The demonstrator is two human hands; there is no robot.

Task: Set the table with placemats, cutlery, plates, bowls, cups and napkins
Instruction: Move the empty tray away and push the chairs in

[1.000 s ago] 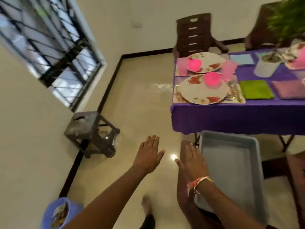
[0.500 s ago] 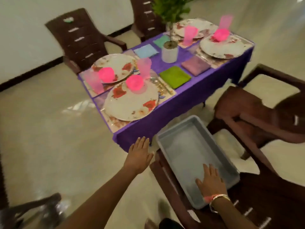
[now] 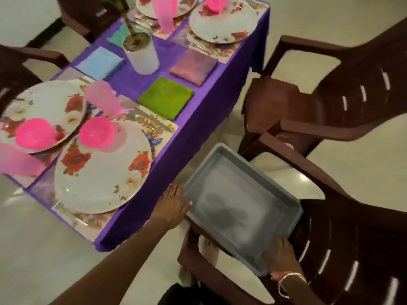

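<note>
Surface (image 3: 134, 83): it wore a purple cloth and carried four place settings, with a white plant pot (image 3: 143, 56) in the middle.
Tray (image 3: 237, 205): grey, shallow and rectangular, it sat across the arms of the nearest brown chair (image 3: 352, 238), just beside the surface's corner.
Nearest plate (image 3: 99, 179): white with red roses, it lay on a floral placemat (image 3: 87, 225) at the surface's near edge.
Green napkin (image 3: 166, 99): it lay folded flat between the nearest setting and the pot, with a mauve one and a blue one close by.
Bowl (image 3: 97, 133): bright pink, it stood on the plate's far rim.
Cup (image 3: 103, 102): pale pink, it stood just beyond the bowl.
Cutlery (image 3: 152, 122): it lay on the placemat to the right of the plate.
Left hand (image 3: 174, 205): my fingers were straight, my thumb was touching the tray's left rim, and I held nothing.
Right hand (image 3: 279, 257): it rested on the tray's near right corner, and I cannot tell whether it gripped.
Room: pale floor lay open to the left of the surface, and a second chair (image 3: 330, 100) stood close on the right.
</note>
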